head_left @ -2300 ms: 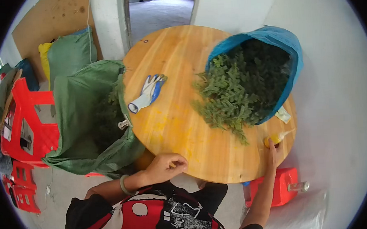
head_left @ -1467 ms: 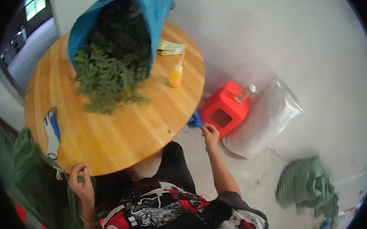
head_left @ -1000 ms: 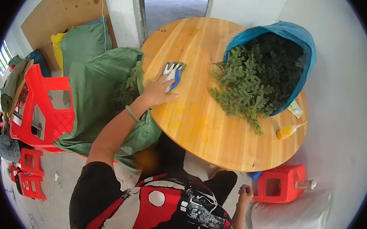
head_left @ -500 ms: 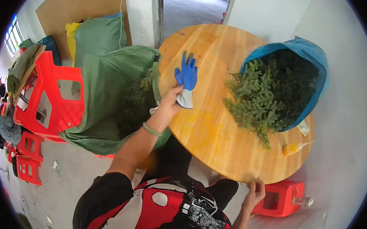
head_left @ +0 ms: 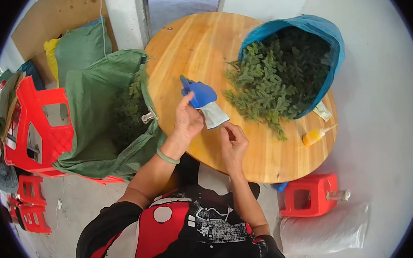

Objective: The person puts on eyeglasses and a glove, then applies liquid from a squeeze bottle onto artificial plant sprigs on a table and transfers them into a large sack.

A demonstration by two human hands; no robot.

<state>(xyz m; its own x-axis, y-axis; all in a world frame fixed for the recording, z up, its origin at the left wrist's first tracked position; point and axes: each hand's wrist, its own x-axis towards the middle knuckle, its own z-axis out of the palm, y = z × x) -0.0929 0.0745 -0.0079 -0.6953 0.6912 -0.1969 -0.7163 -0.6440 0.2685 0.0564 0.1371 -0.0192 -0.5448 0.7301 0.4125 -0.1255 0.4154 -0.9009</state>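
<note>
A work glove (head_left: 204, 96), with a blue coated palm and a pale knit cuff, is held above the round wooden table near its front left edge. My left hand (head_left: 187, 117) grips it on the left side, the thumb against the blue part. At the cuff's lower edge, my right hand (head_left: 234, 141) pinches the fabric between thumb and fingers. To the right, artificial evergreen sprigs (head_left: 269, 86) spill out of a blue bag (head_left: 339, 52) onto the tabletop (head_left: 197, 40).
A green woven sack (head_left: 86, 107), clamped by a metal clip (head_left: 149, 116), holds more sprigs at left beside a red stool (head_left: 36, 124). A yellow-filled squeeze bottle (head_left: 313, 137) lies at the table's right. Another red stool (head_left: 319, 181) and a white sack (head_left: 324, 230) are below.
My right hand has come up from the table's front edge to the glove's cuff. The glove has tilted and moved closer to me. The camera view has shifted.
</note>
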